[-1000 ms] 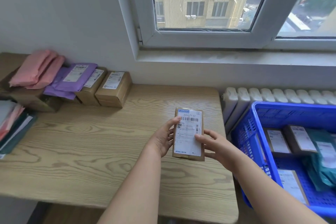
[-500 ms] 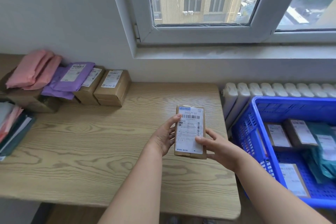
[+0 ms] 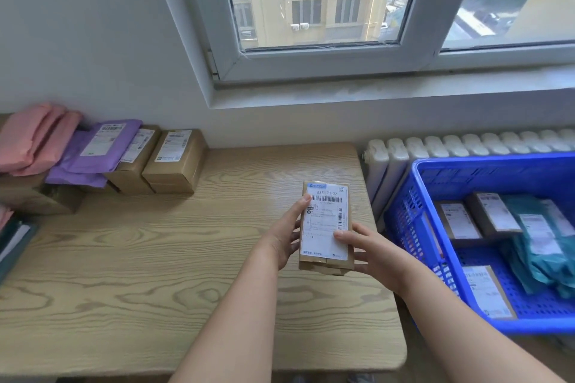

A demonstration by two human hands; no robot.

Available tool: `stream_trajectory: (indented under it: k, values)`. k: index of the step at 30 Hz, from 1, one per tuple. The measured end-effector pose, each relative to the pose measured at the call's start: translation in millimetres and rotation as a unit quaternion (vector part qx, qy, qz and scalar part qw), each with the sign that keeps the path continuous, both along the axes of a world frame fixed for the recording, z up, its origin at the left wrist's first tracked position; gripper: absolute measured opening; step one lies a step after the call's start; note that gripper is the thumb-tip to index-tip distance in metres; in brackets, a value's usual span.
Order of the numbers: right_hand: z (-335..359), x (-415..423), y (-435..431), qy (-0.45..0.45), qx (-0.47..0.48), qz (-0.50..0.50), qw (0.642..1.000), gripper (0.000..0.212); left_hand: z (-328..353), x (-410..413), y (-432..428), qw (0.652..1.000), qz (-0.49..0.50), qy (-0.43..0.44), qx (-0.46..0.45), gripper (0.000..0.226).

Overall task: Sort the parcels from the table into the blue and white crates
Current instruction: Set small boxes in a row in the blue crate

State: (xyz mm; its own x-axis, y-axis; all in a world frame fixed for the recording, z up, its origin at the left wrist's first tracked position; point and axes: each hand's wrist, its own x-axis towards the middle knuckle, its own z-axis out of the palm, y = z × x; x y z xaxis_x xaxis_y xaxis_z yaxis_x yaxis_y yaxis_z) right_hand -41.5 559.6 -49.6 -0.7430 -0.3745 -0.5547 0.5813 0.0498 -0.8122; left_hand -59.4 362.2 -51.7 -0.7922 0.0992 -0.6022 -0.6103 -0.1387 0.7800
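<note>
The cardboard parcel (image 3: 325, 227) is being held face-up over the table's (image 3: 155, 258) right side, likely for reading before choosing a crate. The left hand (image 3: 284, 238) is gripping its left edge, the right hand (image 3: 370, 250) its right edge, thumbs resting on the label (image 3: 323, 236), with the blue crate (image 3: 497, 162) just right

The blue crate (image 3: 485, 165) runs off the frame at 3 o'clock, and its teal bags (image 3: 541, 246) are cut off with it. At 9 o'clock the edge clips the pink parcels (image 3: 34, 137) and a dark stack (image 3: 15, 246). The held box (image 3: 325, 227) hides the fingertips of the left grip (image 3: 284, 236) and right grip (image 3: 373, 252). Its label's fine print is too small to read.
</note>
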Motion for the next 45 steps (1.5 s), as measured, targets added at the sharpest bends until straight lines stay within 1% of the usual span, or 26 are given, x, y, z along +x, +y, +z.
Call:
stream_trajectory:
  k: [2, 4, 6, 8, 10, 12, 15, 17, 18, 20, 23, 26, 28, 29, 30, 32, 33, 35, 38, 39, 40, 43, 45]
  values:
    - [6.1, 4.8, 7.2, 0.006, 0.011, -0.017, 1.0, 0.049, -1.9, -3.4, 8.3, 0.999, -0.033, -0.001, 0.007, 0.055]
    - [8.9, 11.0, 15.1, 0.005, 0.022, -0.037, 0.999, 0.038, -7.1, -6.4, 18.1, 0.997, -0.068, -0.002, 0.028, 0.072]
    - [6.8, 17.9, 28.6, 0.002, 0.039, -0.069, 0.997, 0.042, -16.9, -11.3, 34.4, 0.994, -0.095, -0.012, 0.055, 0.079]
    - [4.8, 26.1, 41.0, 0.009, 0.048, -0.104, 0.993, 0.055, -20.9, -12.1, 52.5, 0.99, -0.117, -0.017, 0.079, 0.077]
    - [2.7, 35.0, 56.5, 0.008, 0.057, -0.145, 0.988, 0.068, -20.2, -11.6, 72.0, 0.984, -0.145, -0.028, 0.098, 0.068]
    - [5.6, 46.3, 75.4, 0.013, 0.061, -0.188, 0.98, 0.067, -11.8, -10.1, 97.2, 0.976, -0.173, -0.032, 0.125, 0.061]
    - [12.8, 56.4, 105.4, 0.028, 0.065, -0.245, 0.967, 0.068, 2.9, -6.6, 134.3, 0.969, -0.186, -0.028, 0.162, 0.048]
    - [18.7, 62.2, 131.8, 0.044, 0.072, -0.268, 0.96, 0.067, 6.1, -1.5, 162.1, 0.966, -0.188, -0.027, 0.177, 0.048]
    - [21.0, 64.0, 152.4, 0.055, 0.077, -0.274, 0.957, 0.071, 4.8, -0.5, 182.4, 0.965, -0.188, -0.027, 0.179, 0.051]
    - [26.9, 68.3, 186.8, 0.062, 0.087, -0.273, 0.956, 0.077, -0.1, 1.3, 213.8, 0.966, -0.183, -0.028, 0.182, 0.067]
    - [27.5, 74.5, 234.1, 0.065, 0.094, -0.261, 0.958, 0.066, -6.3, 4.3, 258.8, 0.966, -0.183, -0.025, 0.181, 0.086]
    - [26.2, 80.9, 288.4, 0.065, 0.115, -0.257, 0.957, 0.068, -12.1, 11.3, 315.1, 0.967, -0.173, -0.049, 0.183, 0.092]
    - [22.8, 81.1, 325.6, 0.061, 0.123, -0.262, 0.955, 0.062, -12.2, 15.6, 350.5, 0.971, -0.156, -0.048, 0.173, 0.086]
    - [21.0, 80.8, 344.3, 0.059, 0.127, -0.265, 0.954, 0.058, -11.2, 18.6, 367.1, 0.975, -0.15, -0.044, 0.161, 0.079]
    - [19.6, 79.9, 361.1, 0.056, 0.132, -0.259, 0.955, 0.057, -9.4, 21.9, 381.5, 0.978, -0.144, -0.041, 0.145, 0.067]
    - [13.9, 76.0, 387.6, 0.053, 0.143, -0.241, 0.959, 0.063, -4.2, 28.4, 404.1, 0.984, -0.126, -0.038, 0.116, 0.039]
    - [10.8, 72.6, 397.3, 0.05, 0.147, -0.233, 0.96, 0.065, -3.4, 29.0, 412.5, 0.987, -0.12, -0.038, 0.103, 0.031]
    - [2.5, 63.2, 412.8, 0.039, 0.151, -0.214, 0.964, 0.07, -3.5, 26.1, 426.1, 0.989, -0.11, -0.04, 0.089, 0.025]
    - [-8.7, 44.9, 426.0, 0.016, 0.147, -0.201, 0.968, 0.087, -7.7, 10.8, 439.2, 0.992, -0.096, -0.039, 0.077, 0.017]
    - [-12.5, 39.7, 429.4, 0.012, 0.144, -0.201, 0.969, 0.088, -10.0, 4.0, 443.4, 0.992, -0.098, -0.037, 0.075, 0.014]
    - [-17.1, 32.0, 433.7, 0.006, 0.146, -0.206, 0.967, 0.086, -11.8, -4.3, 448.8, 0.992, -0.101, -0.038, 0.07, 0.013]
    - [-27.8, 16.8, 445.2, -0.007, 0.151, -0.216, 0.965, 0.062, -22.7, -23.3, 462.7, 0.991, -0.113, -0.049, 0.051, 0.013]
    - [-38.0, 5.6, 456.0, -0.017, 0.165, -0.216, 0.962, 0.059, -32.9, -36.3, 474.5, 0.99, -0.122, -0.061, 0.04, 0.015]
